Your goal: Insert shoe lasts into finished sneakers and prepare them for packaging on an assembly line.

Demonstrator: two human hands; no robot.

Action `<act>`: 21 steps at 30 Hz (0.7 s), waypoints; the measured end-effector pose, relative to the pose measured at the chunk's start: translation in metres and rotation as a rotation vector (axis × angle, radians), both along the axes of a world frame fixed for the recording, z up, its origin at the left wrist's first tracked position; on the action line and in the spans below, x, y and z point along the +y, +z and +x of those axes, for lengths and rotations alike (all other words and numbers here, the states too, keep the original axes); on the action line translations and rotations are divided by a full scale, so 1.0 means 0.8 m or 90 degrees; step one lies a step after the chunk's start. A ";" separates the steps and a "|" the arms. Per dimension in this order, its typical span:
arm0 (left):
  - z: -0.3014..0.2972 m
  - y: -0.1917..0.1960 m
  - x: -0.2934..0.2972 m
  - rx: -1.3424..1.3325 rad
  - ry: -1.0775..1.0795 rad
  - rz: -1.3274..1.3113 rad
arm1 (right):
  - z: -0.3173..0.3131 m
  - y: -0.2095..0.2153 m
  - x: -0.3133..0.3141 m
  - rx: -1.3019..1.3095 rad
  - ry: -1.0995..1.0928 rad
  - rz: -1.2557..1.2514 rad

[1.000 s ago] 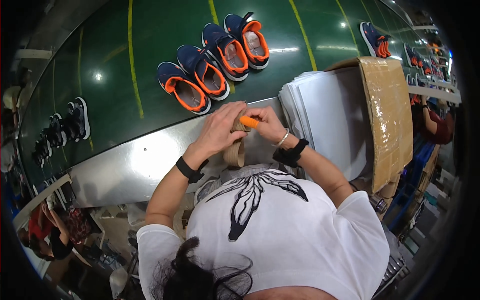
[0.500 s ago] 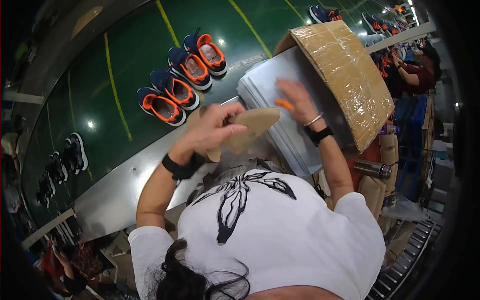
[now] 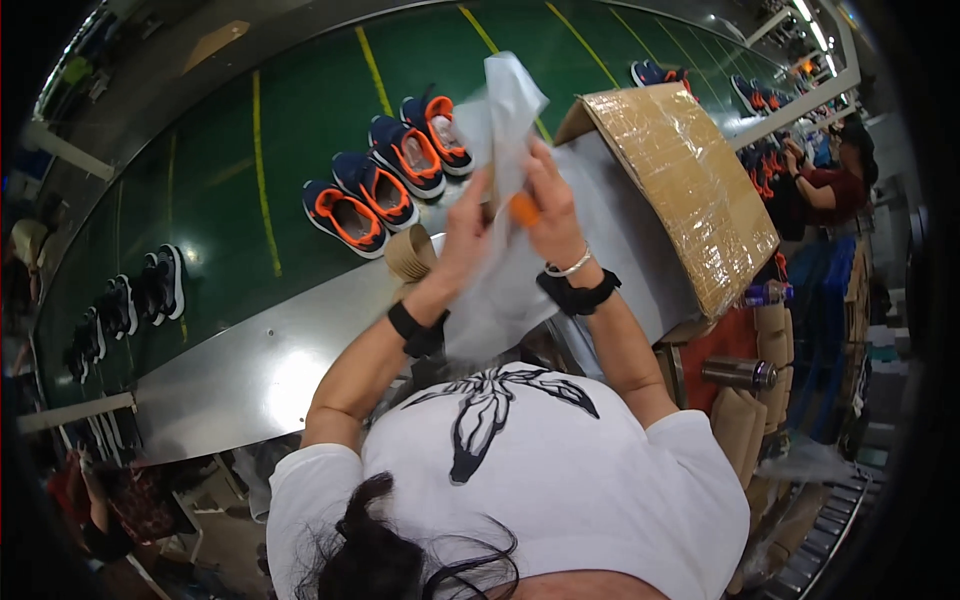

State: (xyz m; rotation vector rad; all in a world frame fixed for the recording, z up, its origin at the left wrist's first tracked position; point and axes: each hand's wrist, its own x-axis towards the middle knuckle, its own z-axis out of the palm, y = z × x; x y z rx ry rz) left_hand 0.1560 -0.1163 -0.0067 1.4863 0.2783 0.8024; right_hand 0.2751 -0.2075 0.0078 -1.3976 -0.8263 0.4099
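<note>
A thin, translucent white sheet of paper (image 3: 512, 85) is bunched upright between my two hands, and its lower part (image 3: 490, 320) hangs toward my shirt, smeared by motion. My left hand (image 3: 463, 235) is closed on the sheet's left side; a sliver of something tan shows by its fingers. Gripping the sheet from the right is my right hand (image 3: 556, 215), with an orange band (image 3: 523, 210) on one finger. Beside my left hand stands a curled stack of tan card pieces (image 3: 408, 253). Several navy shoes with orange collars (image 3: 405, 155) sit in a row just beyond.
An open cardboard box (image 3: 690, 190) with taped flap stands on the right, white sheets (image 3: 625, 240) in it. Behind runs a green conveyor belt (image 3: 310, 120) with yellow lines; dark shoes (image 3: 165, 285) ride at left. A metal bottle (image 3: 740, 372) lies right. Another person (image 3: 835, 180) works far right.
My right hand has come from over the box to meet my left, bringing a white sheet. The tan card piece in my left hand is now mostly hidden by the paper.
</note>
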 end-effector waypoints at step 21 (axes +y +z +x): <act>-0.064 0.077 0.057 -0.492 -0.036 -0.298 | -0.075 0.091 0.067 -0.193 -0.114 0.224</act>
